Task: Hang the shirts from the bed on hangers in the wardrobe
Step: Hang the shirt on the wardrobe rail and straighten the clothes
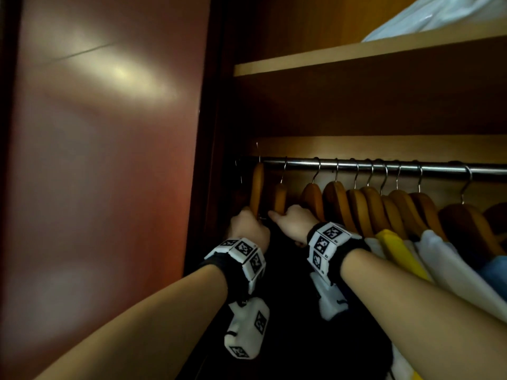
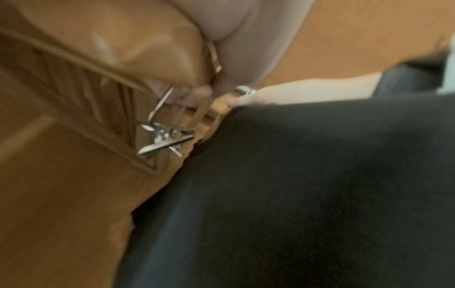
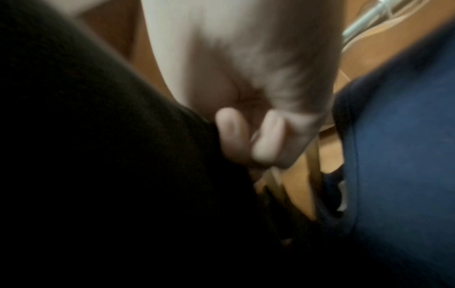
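Note:
Two wooden hangers hang at the left end of the steel rail (image 1: 384, 166). My left hand (image 1: 248, 226) grips the lower end of the leftmost hanger (image 1: 257, 187), whose hook pokes up above the rail. My right hand (image 1: 290, 220) curls round the second hanger (image 1: 279, 200), thumb pointing left. A black shirt (image 1: 290, 303) hangs under both hands; which hanger carries it is hidden. In the left wrist view the leftmost hanger (image 2: 110, 48) shows a metal clip (image 2: 165, 140) beside the black shirt (image 2: 295, 194). In the right wrist view my fingers (image 3: 231, 134) curl between the black shirt (image 3: 98, 155) and a blue shirt (image 3: 399, 155).
The reddish wardrobe door (image 1: 104, 160) stands close on the left. Several more wooden hangers (image 1: 370, 209) fill the rail to the right, with yellow (image 1: 397, 250), white (image 1: 444, 256) and blue garments. A shelf (image 1: 356, 54) above holds a white bag (image 1: 439, 17).

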`<action>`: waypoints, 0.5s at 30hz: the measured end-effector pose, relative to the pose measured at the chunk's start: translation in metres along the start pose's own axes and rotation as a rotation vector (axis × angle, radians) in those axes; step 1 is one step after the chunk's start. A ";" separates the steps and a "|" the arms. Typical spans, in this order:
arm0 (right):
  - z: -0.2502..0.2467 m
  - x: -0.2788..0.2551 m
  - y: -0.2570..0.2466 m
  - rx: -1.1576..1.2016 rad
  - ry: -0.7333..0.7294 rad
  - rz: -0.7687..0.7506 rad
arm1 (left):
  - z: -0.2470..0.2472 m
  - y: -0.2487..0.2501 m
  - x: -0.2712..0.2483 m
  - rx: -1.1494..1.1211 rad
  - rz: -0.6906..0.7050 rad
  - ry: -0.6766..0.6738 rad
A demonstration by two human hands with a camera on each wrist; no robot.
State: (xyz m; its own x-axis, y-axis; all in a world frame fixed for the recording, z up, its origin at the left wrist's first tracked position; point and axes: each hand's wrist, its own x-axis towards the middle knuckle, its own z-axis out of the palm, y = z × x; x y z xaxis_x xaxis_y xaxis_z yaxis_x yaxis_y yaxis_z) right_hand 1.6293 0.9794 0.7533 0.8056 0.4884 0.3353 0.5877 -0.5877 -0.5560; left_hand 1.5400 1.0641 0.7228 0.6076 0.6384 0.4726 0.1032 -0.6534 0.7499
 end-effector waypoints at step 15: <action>0.007 -0.115 -0.052 0.060 0.159 -0.004 | -0.040 -0.025 -0.115 -0.201 0.152 0.010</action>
State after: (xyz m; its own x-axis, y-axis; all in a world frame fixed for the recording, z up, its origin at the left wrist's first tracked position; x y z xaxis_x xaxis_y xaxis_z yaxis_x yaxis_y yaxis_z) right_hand 1.5054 0.9580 0.7380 0.8074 0.3799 0.4514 0.5897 -0.5436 -0.5973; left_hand 1.4362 1.0235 0.6683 0.5961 0.5435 0.5909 -0.1480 -0.6490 0.7462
